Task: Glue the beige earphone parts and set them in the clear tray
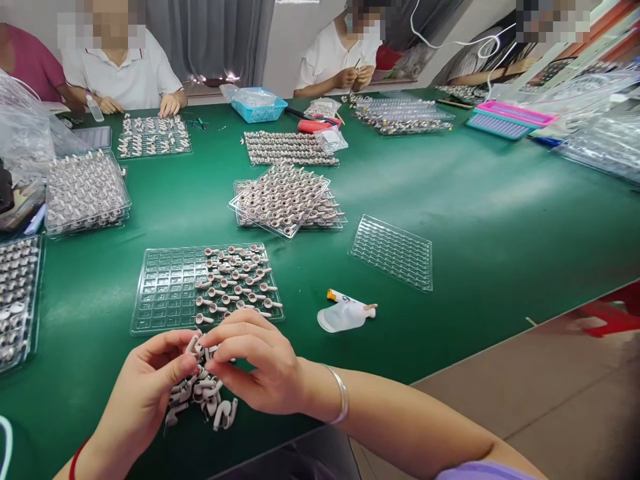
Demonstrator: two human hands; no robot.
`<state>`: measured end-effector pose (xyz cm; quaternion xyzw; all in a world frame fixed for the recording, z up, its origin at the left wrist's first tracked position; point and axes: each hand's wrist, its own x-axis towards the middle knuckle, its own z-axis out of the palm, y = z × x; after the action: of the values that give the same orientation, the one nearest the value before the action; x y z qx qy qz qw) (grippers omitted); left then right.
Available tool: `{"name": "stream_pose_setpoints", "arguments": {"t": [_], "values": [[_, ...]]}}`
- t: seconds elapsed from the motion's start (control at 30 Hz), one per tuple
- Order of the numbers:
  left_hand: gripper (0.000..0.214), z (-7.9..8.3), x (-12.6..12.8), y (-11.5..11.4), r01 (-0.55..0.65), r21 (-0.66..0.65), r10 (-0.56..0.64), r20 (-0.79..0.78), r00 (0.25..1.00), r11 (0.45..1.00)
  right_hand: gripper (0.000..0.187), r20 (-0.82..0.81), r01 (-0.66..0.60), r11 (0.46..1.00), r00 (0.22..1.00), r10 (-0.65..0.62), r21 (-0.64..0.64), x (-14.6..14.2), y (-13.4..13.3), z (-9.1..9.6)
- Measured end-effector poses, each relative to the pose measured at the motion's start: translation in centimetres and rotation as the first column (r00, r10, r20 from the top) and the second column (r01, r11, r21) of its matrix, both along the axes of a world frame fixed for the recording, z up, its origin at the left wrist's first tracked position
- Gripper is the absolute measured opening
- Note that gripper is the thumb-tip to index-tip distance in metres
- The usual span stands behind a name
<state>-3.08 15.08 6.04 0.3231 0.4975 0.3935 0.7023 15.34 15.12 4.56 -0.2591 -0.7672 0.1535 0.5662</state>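
Just this side of the part-filled clear tray, the left hand pinches a white earbud-shaped piece; the right hand curls close beside it, though I cannot tell whether it clamps anything. A loose pile lies beneath. Stacked filled trays sit beyond the tray, a translucent bottle right of it.

Now the green table is spread wide: a part-filled tray is laid out, loose pale pieces are heaped at its near side, stacked trays are set behind it, and to its right a see-through tray and a translucent bottle are placed.
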Motion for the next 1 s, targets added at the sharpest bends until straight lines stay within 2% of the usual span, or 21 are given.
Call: {"name": "stream_pose_setpoints", "arguments": {"t": [0.2,0.33,0.4,0.5,0.6,0.73,0.83,1.0], "values": [[0.028,-0.24,-0.2,-0.02,0.029,0.062,-0.027,-0.031,0.999,0.998,0.011,-0.014,0.004,1.0,1.0,-0.004,-0.005,-0.01,-0.03,-0.18],[0.02,-0.24,-0.49,-0.3,0.132,0.256,-0.075,-0.223,0.972,0.958,0.009,-0.001,0.059,0.997,0.998,-0.059,-0.049,-0.04,-0.03,-0.26],[0.019,-0.16,-0.45,-0.37,0.187,0.409,-0.034,-0.352,0.935,0.893,0.007,0.005,0.066,0.996,0.998,-0.066,-0.061,-0.07,-0.03,-0.31],[0.02,-0.11,-0.29,-0.38,0.268,0.595,0.071,-0.484,0.872,0.757,0.007,0.0,0.052,0.996,0.999,-0.052,-0.067,-0.15,-0.04,-0.39],[0.021,-0.17,-0.27,-0.46,0.343,0.688,0.156,-0.553,0.818,0.64,0.009,-0.012,0.039,0.996,0.999,-0.04,-0.076,-0.23,-0.02,-0.51],[0.019,-0.21,-0.38,-0.56,0.407,0.756,0.261,-0.589,0.765,0.513,0.01,-0.023,0.029,0.997,0.999,-0.03,-0.068,-0.33,0.03,-0.73],[0.019,-0.22,-0.43,-0.54,0.437,0.782,0.314,-0.593,0.741,0.445,0.012,-0.03,0.025,0.998,0.999,-0.027,-0.066,-0.39,0.02,-0.89],[0.022,-0.31,-0.4,-0.57,0.441,0.803,0.358,-0.58,0.731,0.401,0.013,-0.037,0.021,0.998,0.999,-0.023,-0.064,-0.42,-0.08,-0.96]]}}
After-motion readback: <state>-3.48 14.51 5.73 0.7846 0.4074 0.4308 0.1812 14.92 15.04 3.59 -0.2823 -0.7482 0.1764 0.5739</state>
